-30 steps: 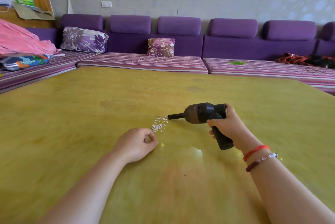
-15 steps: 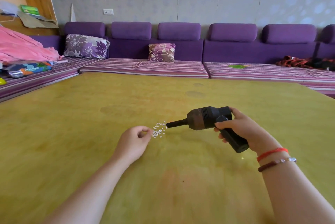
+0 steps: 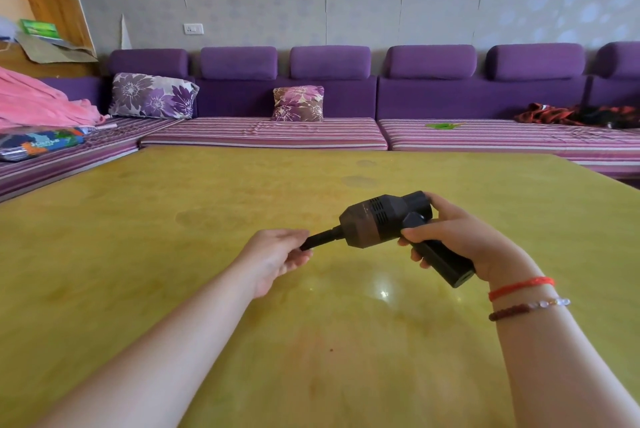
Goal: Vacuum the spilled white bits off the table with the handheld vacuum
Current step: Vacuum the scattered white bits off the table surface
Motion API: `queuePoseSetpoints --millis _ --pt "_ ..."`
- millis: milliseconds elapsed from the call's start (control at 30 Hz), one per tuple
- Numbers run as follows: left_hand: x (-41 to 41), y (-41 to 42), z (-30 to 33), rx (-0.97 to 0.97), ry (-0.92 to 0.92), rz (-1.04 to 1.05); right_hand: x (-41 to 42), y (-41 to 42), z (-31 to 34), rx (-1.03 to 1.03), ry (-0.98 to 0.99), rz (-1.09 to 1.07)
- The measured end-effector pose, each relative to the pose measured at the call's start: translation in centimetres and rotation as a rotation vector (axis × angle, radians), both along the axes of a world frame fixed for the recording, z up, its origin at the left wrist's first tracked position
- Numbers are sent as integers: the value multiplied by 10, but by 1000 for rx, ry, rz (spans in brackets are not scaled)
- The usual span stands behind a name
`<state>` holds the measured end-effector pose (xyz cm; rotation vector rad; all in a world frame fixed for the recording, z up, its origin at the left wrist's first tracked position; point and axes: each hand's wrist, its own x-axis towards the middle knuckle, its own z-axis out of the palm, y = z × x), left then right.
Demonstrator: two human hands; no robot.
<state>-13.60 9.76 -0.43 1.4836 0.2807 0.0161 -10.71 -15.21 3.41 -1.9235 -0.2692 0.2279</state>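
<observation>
Behind my left hand (image 3: 277, 256), the tip of the handheld vacuum (image 3: 388, 225)'s nozzle is disappearing, so I cannot tell whether my curled fingers are actually pinching it or only cupping around it. My right hand (image 3: 460, 244) is gripping the black handle, fingers wrapped tight, holding the vacuum just above the yellow table (image 3: 173, 289) near its middle. Half a second ago the white bits were lying between my left fingertips and the nozzle; now none are showing, whether gone or hidden by my hand I cannot say. Lettering on the colourful packet (image 3: 38, 147) on the striped sofa (image 3: 263, 134) is too blurred to read.
</observation>
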Motion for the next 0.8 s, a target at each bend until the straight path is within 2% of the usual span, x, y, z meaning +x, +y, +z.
queuePoseSetpoints --millis 233,400,467,567,633,700,800 --pt "4 -2 1 -206 53 83 2 -4 0 44 4 -36" --pt "12 -7 0 -239 57 163 4 -4 -1 55 12 -72" --pt "15 -7 -2 -85 24 199 4 -4 -2 61 18 -90" --pt "16 -3 -8 349 -78 211 6 -4 -2 78 18 -148" --pt "15 -1 -10 562 -119 149 7 -4 -2 102 24 -195" --pt "15 0 -10 665 -132 98 8 -4 -3 115 31 -224" --pt "16 4 -9 684 -182 131 9 -1 -4 107 34 -238"
